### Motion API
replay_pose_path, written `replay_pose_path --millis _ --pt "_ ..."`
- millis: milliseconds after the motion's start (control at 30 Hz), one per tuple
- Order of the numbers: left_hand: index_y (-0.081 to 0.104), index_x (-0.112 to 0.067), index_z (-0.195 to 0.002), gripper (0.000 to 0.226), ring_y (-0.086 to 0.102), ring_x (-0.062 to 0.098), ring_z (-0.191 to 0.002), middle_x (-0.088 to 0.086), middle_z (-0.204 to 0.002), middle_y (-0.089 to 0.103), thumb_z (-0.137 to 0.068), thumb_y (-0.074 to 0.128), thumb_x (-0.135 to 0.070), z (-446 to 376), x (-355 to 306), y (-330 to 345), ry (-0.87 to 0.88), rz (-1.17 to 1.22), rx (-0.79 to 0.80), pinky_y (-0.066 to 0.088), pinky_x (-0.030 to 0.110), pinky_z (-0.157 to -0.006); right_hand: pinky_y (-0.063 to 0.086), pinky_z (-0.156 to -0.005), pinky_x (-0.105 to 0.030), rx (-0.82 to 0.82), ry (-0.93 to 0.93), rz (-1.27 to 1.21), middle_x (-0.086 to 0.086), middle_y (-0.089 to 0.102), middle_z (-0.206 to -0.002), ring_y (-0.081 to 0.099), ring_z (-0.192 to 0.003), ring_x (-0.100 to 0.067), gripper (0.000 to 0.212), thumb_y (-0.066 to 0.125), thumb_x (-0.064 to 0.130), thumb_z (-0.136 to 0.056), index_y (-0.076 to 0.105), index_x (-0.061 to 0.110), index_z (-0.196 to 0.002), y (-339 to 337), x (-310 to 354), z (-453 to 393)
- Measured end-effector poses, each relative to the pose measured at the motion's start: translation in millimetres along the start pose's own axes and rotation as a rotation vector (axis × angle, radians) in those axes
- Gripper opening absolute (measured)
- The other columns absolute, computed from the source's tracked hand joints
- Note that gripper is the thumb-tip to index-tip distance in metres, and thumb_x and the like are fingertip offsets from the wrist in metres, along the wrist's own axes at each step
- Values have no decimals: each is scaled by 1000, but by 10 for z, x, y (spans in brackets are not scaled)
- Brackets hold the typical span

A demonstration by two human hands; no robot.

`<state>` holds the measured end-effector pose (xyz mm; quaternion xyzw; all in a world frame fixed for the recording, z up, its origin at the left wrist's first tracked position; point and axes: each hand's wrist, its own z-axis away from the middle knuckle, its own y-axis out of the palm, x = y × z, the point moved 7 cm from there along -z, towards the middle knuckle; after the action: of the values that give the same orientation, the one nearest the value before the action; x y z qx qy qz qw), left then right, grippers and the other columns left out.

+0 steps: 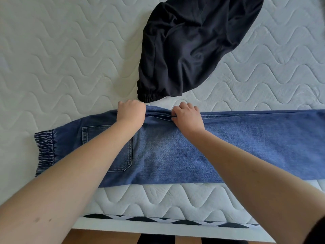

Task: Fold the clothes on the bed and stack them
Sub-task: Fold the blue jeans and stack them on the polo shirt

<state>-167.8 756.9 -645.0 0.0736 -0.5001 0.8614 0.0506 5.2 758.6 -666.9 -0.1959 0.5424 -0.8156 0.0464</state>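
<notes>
Blue jeans (175,152) lie flat across the white quilted mattress (61,67), folded lengthwise, with the elastic waistband at the left and the legs running off the right edge. My left hand (131,114) grips the far edge of the jeans near the crotch, fingers curled over the fabric. My right hand (188,118) pinches the same far edge a little to the right. A crumpled black garment (190,44) with an elastic cuff lies just beyond the jeans, its cuff close to my left hand.
The mattress's near edge (167,224) carries a black-and-white patterned band, with floor below it. Bare mattress spreads to the far left and to the right of the black garment.
</notes>
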Motion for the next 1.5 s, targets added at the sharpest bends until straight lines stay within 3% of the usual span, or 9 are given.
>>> replay_pose_path --millis 233,367,467,600,700,867,1000,1333,1500 --pt "61 -17 -101 16 53 25 -80 3 -96 60 -102 48 -25 30 199 -209 142 186 -171 33 34 -67 35 -85 -37 -79 -144 -114 -6 68 -95 53 -100 -30 15 54 17 -93 63 8 -101 -139 25 147" --pt "57 -26 -131 39 55 29 -101 3 -119 58 -99 45 -9 45 176 -100 159 200 -76 38 38 -79 38 -86 -38 -85 -183 -188 -8 67 -75 58 -91 -31 12 59 11 -87 63 4 -95 -172 36 189" --pt "49 -27 -138 58 46 26 -116 2 -129 51 -90 42 5 27 108 21 168 151 -2 34 44 -91 39 -83 -37 9 -203 -231 -12 66 -78 58 -85 -33 14 60 12 -88 60 4 -99 -123 44 178" --pt "59 -23 -126 30 46 23 -112 -1 -120 52 -96 55 -21 48 49 94 198 49 -78 32 42 -88 45 -82 -38 87 -140 -288 -11 67 -89 59 -89 -30 23 60 29 -95 61 12 -109 -37 -20 186" --pt "67 -22 -114 28 46 24 -108 0 -111 51 -92 61 -37 109 32 107 205 -26 -140 31 41 -87 48 -79 -40 76 -26 -352 -12 71 -93 61 -89 -31 29 50 38 -101 67 18 -113 -9 -81 181" --pt "67 -21 -102 15 44 26 -106 3 -110 46 -91 58 -18 116 -83 92 205 -45 -125 32 41 -88 37 -97 -39 112 42 -287 -2 71 -106 55 -108 -27 28 52 42 -99 70 27 -114 71 10 68" --pt "63 -26 -93 12 44 23 -104 -1 -105 44 -82 64 -20 147 -64 -19 259 63 -115 31 37 -88 34 -101 -39 135 23 -284 0 66 -115 51 -115 -25 32 60 44 -93 65 32 -122 79 119 12" --pt "64 -12 -74 14 56 27 -88 -1 -88 61 -75 77 -7 479 11 -502 735 182 -339 42 39 -78 41 -93 -44 41 -124 -445 -4 69 -99 56 -100 -26 21 59 32 -96 73 17 -100 -166 411 8" --pt "60 -14 -90 7 58 28 -82 2 -74 62 -91 64 -20 314 128 -386 616 186 -268 39 36 -81 42 -88 -40 -88 -136 -451 -8 65 -94 57 -93 -28 20 59 23 -97 70 7 -94 -303 421 5"
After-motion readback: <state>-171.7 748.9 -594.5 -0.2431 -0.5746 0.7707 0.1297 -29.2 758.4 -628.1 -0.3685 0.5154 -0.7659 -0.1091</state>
